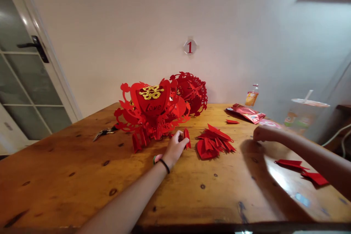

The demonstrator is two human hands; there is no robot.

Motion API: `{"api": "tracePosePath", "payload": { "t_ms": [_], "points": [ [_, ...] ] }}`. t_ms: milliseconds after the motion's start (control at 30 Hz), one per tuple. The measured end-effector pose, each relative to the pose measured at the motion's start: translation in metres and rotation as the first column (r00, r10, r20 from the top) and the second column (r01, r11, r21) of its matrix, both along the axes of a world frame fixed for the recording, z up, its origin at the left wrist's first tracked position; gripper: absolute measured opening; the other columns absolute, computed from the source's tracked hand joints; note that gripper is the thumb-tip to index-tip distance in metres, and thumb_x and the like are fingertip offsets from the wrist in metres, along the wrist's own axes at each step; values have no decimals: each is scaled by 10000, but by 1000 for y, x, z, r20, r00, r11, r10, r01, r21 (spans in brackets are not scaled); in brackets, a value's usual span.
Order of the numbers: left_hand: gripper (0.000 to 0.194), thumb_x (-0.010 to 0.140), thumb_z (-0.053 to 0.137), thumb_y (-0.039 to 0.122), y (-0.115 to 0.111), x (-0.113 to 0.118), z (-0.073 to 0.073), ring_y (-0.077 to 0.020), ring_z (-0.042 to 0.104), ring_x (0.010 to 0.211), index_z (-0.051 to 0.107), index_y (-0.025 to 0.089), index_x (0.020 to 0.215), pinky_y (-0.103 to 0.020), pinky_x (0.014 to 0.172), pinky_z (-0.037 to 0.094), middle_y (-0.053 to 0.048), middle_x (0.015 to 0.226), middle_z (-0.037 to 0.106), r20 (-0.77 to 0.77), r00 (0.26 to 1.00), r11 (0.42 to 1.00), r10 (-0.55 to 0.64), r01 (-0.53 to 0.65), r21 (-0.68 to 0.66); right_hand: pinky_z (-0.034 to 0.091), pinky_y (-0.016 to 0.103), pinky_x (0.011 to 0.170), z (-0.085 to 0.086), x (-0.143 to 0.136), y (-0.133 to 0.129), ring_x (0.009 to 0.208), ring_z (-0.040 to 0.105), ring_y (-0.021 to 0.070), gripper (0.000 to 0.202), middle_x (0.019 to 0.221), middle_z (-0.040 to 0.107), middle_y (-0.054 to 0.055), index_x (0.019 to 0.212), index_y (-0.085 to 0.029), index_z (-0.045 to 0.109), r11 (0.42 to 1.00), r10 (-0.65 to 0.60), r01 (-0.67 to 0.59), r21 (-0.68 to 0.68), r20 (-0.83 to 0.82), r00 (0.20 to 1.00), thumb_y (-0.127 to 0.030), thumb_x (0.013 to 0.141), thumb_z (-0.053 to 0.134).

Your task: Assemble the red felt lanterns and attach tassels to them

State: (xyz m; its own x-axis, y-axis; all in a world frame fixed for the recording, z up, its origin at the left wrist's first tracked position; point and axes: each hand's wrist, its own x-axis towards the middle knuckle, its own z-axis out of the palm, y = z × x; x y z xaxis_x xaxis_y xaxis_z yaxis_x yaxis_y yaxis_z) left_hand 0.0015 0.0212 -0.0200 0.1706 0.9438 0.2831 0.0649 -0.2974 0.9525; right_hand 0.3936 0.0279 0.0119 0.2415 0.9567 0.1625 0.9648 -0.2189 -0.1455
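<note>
My left hand (pixel 175 148), with a black band on its wrist, is closed on a small folded red paper piece (pixel 187 139) standing on the table. Just behind it sits a red paper lantern (pixel 152 108) with gold double-happiness lettering and the word "Love". To the right of the held piece lies a pile of folded red paper pieces (pixel 214 144). My right hand (pixel 260 134) is low over the table, fingers curled down, near a shiny red packet (pixel 244 112); what it holds, if anything, is hidden. Beneath my right forearm are loose red paper pieces (pixel 315 177).
A second round red lantern (pixel 192 93) leans near the wall. Pliers-like tool (pixel 104 132) lies left of the lanterns on the wooden table (pixel 68 186). An orange-labelled bottle (pixel 252 97) and a clear cup with a straw (pixel 304 115) stand at the right.
</note>
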Motion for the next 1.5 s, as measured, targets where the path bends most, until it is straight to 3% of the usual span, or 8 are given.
{"api": "tracePosePath", "payload": {
  "t_ms": [100, 233, 633, 1033, 1167, 1333, 1400, 1500],
  "points": [
    [91, 675, 536, 229, 2, 0, -2, -93, 409, 551, 460, 180, 683, -215, 534, 310, 54, 599, 451, -7, 1000, 1000, -14, 14, -4, 358, 224, 492, 10, 3, -10, 489, 540, 108, 173, 588, 644, 41, 689, -176, 717, 975, 129, -153, -159, -153, 980, -116, 660, 557],
    [100, 671, 538, 238, 2, 1, -3, -90, 407, 527, 456, 182, 683, -215, 522, 304, 58, 581, 453, -18, 999, 999, -28, 28, -15, 381, 212, 557, 11, 7, -16, 593, 551, 99, 174, 724, 667, 44, 745, -182, 715, 959, 181, -222, -173, -228, 957, -128, 656, 576],
    [98, 680, 537, 230, 4, 0, -4, -92, 413, 550, 451, 182, 677, -214, 541, 316, 55, 598, 452, -23, 999, 999, -47, 47, -18, 402, 243, 480, -1, -3, -9, 554, 548, 149, 105, 602, 625, 81, 581, -135, 673, 944, 39, -185, -274, -463, 885, -129, 592, 568],
    [84, 667, 535, 219, -2, 2, 1, -99, 424, 577, 460, 182, 679, -212, 557, 339, 43, 619, 470, 8, 999, 998, -45, 45, -38, 425, 307, 484, -21, 15, 4, 493, 561, 171, 68, 560, 609, 91, 550, -174, 622, 962, -21, -147, -230, -600, 800, -125, 531, 578],
    [78, 663, 529, 210, -3, 2, 0, -98, 409, 565, 455, 184, 667, -217, 552, 329, 48, 605, 457, 12, 999, 998, -48, 49, -42, 408, 317, 463, -23, 10, 4, 441, 522, 166, 90, 498, 577, 61, 515, -193, 581, 970, 46, -183, -158, -623, 781, -105, 495, 589],
    [90, 660, 536, 192, -2, -1, -1, -95, 402, 562, 448, 186, 645, -219, 559, 323, 49, 601, 451, 21, 999, 998, -40, 41, -41, 433, 304, 524, -16, -17, 5, 493, 515, 145, 107, 537, 533, 0, 571, -206, 557, 969, 223, -239, 64, -643, 733, -173, 520, 645],
    [99, 658, 544, 199, -2, -2, 0, -98, 422, 582, 446, 184, 645, -218, 573, 334, 42, 618, 465, 39, 998, 998, -39, 41, -47, 469, 310, 589, -7, -43, 2, 570, 560, 156, 169, 624, 554, 2, 667, -210, 557, 947, 319, -254, 196, -675, 666, -278, 564, 672],
    [118, 663, 540, 233, -3, -1, 1, -115, 494, 636, 433, 183, 661, -229, 611, 376, 17, 662, 521, 91, 994, 995, -65, 71, -72, 484, 309, 605, 12, -101, -10, 607, 582, 158, 281, 674, 586, 19, 724, -191, 552, 850, 526, -305, 429, -711, 467, -351, 576, 730]
  ]
}}
